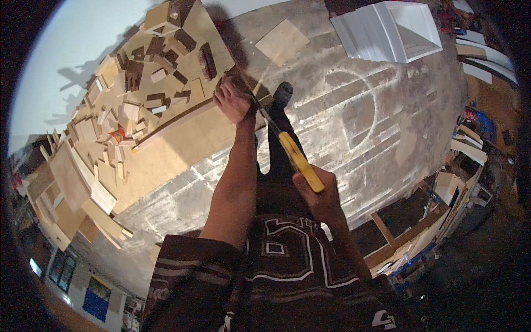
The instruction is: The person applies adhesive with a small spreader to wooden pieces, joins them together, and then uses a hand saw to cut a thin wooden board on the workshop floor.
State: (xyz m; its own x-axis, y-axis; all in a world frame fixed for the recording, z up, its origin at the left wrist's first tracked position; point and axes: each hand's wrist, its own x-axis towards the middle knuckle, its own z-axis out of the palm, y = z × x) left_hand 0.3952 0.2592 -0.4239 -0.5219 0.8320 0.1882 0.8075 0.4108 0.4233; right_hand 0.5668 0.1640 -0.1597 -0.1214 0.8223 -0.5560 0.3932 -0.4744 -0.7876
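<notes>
My right hand [322,191] is closed around the yellow handle [301,160] of a handsaw. Its narrow metal blade [269,120] slants up and left, reaching the corner of a wooden workbench [171,149]. My left hand [235,100] grips a wooden piece [264,102] at that corner, fingers curled over it, right beside the blade. Part of the piece sticks out past the bench edge; the rest is hidden under my hand. Many small wood offcuts [159,74] lie scattered on the bench top beyond my left hand.
A red and orange packet [117,135] sits among the offcuts. Larger boards [72,177] are stacked at the left. On the stained concrete floor [332,127] lie a square panel [282,42] and a white open box [390,33]. A wooden frame [409,227] holds more lumber at lower right.
</notes>
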